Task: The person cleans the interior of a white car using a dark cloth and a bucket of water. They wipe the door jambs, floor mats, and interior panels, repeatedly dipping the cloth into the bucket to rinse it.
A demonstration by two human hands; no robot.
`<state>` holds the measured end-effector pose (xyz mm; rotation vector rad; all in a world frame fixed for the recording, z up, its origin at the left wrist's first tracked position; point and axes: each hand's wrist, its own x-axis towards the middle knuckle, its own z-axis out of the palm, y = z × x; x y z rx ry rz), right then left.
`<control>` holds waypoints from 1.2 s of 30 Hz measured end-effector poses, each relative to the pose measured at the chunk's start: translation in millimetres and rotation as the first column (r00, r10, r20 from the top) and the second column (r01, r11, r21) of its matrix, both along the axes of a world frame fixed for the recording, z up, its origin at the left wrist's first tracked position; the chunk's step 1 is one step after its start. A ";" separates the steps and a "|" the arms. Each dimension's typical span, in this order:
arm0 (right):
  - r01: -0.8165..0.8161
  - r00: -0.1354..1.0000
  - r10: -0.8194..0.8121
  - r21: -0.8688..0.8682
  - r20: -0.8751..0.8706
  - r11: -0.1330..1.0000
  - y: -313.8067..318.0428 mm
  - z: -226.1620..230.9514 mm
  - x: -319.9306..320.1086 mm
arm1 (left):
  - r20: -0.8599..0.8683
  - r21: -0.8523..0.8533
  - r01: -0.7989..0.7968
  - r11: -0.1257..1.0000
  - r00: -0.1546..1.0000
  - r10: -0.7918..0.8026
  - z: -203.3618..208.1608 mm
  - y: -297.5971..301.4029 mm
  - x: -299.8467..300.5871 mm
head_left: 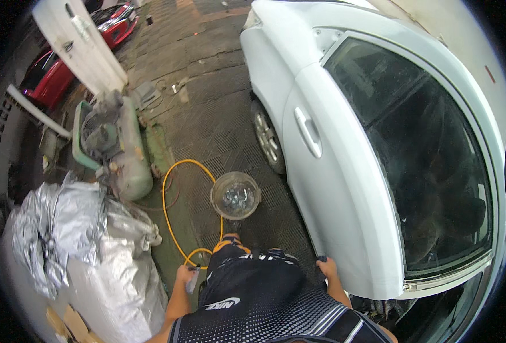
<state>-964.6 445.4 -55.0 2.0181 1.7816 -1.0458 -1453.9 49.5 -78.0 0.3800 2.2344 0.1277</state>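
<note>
A pale, matte car door (341, 188) with a handle (308, 132) and a dark window (418, 143) stands on my right. My right hand (328, 267) is closed on a small dark block (321, 259) at the door's lower edge. Low on the other side, my left hand (184, 274) grips a whitish see-through piece (193, 280) with a dark top, its kind unclear. Ahead of my legs a round bucket (236, 195) with water in it sits on the ground.
A yellow hose (169, 214) loops over the ground left of the bucket. Farther left stand a green air compressor (133, 171) and a heap of silver sheeting (116, 251). The car's front wheel (267, 137) is ahead. A red car (53, 80) shows behind a white post (84, 48).
</note>
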 end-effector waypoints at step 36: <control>-0.238 0.893 0.422 0.631 -0.157 0.739 260.3 155.5 -366.7 | -0.227 0.213 0.121 0.970 0.971 -0.072 86.6 340.5 -240.2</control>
